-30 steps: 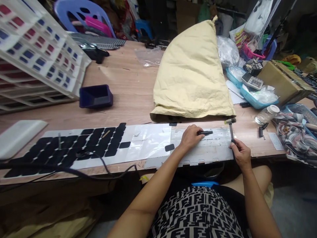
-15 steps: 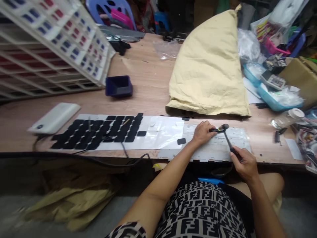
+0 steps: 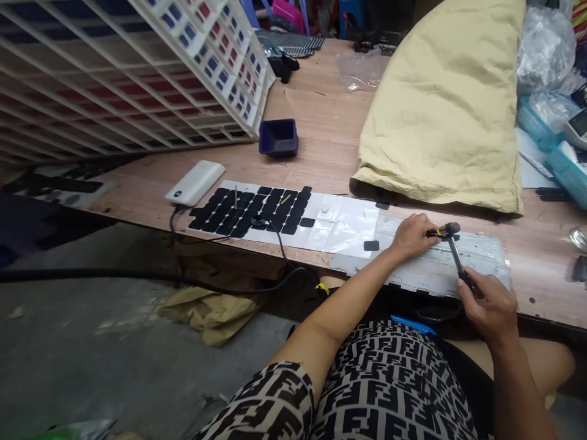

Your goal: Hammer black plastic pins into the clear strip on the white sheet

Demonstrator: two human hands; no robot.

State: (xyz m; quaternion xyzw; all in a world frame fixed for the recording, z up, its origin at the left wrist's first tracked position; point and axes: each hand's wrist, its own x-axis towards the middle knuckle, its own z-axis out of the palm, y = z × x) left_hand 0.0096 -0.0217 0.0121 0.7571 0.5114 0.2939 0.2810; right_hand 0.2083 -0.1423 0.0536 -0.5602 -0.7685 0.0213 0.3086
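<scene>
My right hand (image 3: 491, 304) is closed around the black grip of a small hammer (image 3: 455, 255) with a metal shaft and a dark, rounded head. Pinched in my left hand (image 3: 416, 236) is a thin black piece (image 3: 432, 233), with a yellow-green spot near the hammer. The hammer head lies over or against this piece; I cannot tell whether they touch. Beneath both is a worn grey-white board (image 3: 483, 260) at the table's front edge. To the left, a white sheet (image 3: 343, 229) carries rows of black rounded pads (image 3: 270, 208).
A white power bank (image 3: 196, 182) with a cable lies left of the sheet. Behind stand a dark purple tray (image 3: 278, 138) and a large white plastic basket (image 3: 220, 67). A beige cloth bag (image 3: 444, 116) lies beyond my hands. A black cable (image 3: 137, 276) hangs along the front.
My view has swung left, so the table's things appear farther right. Both hands keep their holds over the board, and the hammer head stays by the black piece.
</scene>
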